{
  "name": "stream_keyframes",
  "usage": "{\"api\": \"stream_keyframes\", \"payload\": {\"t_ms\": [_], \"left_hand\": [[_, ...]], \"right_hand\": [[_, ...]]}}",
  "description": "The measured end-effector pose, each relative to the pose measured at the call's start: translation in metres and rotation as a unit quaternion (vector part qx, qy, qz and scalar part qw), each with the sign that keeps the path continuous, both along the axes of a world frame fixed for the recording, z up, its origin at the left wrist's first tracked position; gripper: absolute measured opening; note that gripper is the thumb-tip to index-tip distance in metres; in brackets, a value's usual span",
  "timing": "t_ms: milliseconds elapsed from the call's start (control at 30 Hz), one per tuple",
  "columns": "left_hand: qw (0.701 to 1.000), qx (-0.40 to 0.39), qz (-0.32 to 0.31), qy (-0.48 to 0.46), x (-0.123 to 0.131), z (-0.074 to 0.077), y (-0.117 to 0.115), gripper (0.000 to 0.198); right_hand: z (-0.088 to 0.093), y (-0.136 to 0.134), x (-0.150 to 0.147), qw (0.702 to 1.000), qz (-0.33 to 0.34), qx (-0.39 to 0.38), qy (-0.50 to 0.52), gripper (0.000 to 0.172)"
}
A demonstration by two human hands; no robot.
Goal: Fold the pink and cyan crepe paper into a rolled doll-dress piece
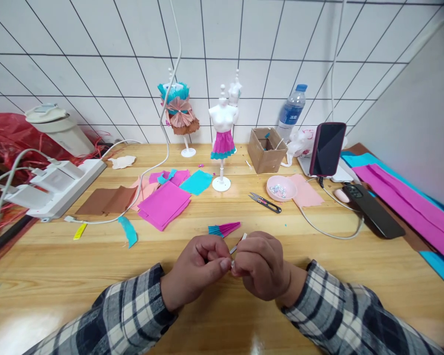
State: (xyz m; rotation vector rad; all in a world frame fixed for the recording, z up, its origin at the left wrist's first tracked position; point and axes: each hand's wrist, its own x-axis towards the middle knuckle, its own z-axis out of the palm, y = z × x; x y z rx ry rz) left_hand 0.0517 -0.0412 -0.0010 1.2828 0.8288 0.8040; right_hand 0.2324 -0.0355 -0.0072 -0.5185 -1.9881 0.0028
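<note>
My left hand and my right hand meet fingertip to fingertip above the front of the table. Both are closed in a pinch around a thin white strip, whose tail sticks up between them; its kind is not clear, and the fingers hide much of it. Just beyond lies a small pleated paper fan in pink and turquoise. Farther back stands a white mini dress form wearing a pink skirt with a turquoise hem. Black thread snips rest on the table to its right.
Pink paper squares, brown paper and a turquoise piece lie left. A bead dish, cardboard box, propped phone and dark phone are right. A white cable crosses from a power strip.
</note>
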Motion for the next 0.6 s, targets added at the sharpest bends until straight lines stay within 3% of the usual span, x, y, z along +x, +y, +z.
{"api": "stream_keyframes", "payload": {"t_ms": [200, 267, 333, 400, 433, 467, 533, 600], "left_hand": [[0.999, 0.001, -0.033, 0.021, 0.001, 0.003, -0.003, 0.046], [0.999, 0.020, 0.033, 0.018, -0.006, 0.005, 0.010, 0.044], [0.982, 0.048, 0.183, -0.009, -0.024, 0.008, 0.031, 0.041], [0.941, 0.137, 0.308, 0.013, -0.053, 0.012, 0.054, 0.035], [0.908, 0.202, 0.363, 0.060, -0.069, 0.014, 0.064, 0.031], [0.877, 0.257, 0.376, 0.152, -0.084, 0.016, 0.073, 0.029], [0.803, 0.331, 0.306, 0.390, -0.110, 0.015, 0.086, 0.028], [0.740, 0.364, 0.203, 0.527, -0.123, 0.011, 0.092, 0.029]], "right_hand": [[-0.003, -0.003, 0.005, 1.000, 0.024, -0.007, -0.019, 0.017], [0.002, -0.006, 0.008, 0.999, 0.029, -0.016, -0.003, 0.019], [0.010, -0.009, 0.011, 1.000, 0.017, -0.016, 0.011, 0.019], [0.016, -0.008, 0.013, 0.999, -0.028, -0.041, 0.013, 0.017], [0.017, -0.005, 0.013, 0.995, -0.053, -0.077, 0.019, 0.014], [0.017, -0.001, 0.013, 0.988, -0.065, -0.135, 0.032, 0.011], [0.012, 0.010, 0.011, 0.950, -0.063, -0.295, 0.087, 0.009], [0.003, 0.021, 0.009, 0.868, -0.029, -0.472, 0.151, 0.019]]}}
